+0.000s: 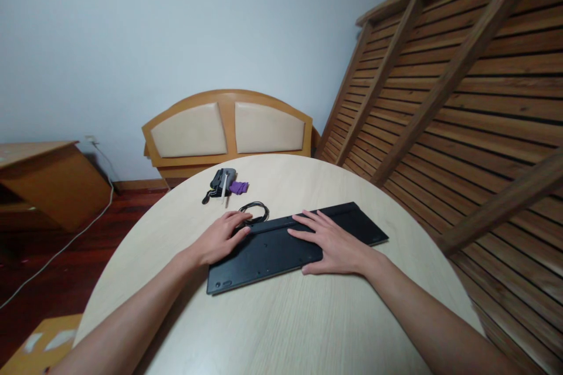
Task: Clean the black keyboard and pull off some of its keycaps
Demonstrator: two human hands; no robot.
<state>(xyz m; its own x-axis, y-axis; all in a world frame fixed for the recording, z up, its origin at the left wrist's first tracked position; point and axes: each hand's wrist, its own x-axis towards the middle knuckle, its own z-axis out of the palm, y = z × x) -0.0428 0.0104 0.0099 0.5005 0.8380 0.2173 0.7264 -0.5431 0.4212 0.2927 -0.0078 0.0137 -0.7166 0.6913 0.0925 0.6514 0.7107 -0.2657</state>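
A black keyboard (272,252) lies face down on the round table, its underside up and its left end nearer to me. My left hand (222,238) rests at its far left edge, fingers stretched towards the coiled black cable (260,205) and thumb on the keyboard. Whether those fingertips touch the cable, I cannot tell. Spread across the right half of the keyboard is my right hand (329,243), its fingers flat on the back and the thumb at the near edge. Neither hand is closed around anything.
Beyond the cable, a small pile of grey and black items (223,181) sits with a purple cloth-like piece (239,187) and a white stick. A headboard (231,129) stands behind the pale table (281,328). Wooden slats (422,88) lean at the right; a cardboard box (44,343) is lower left.
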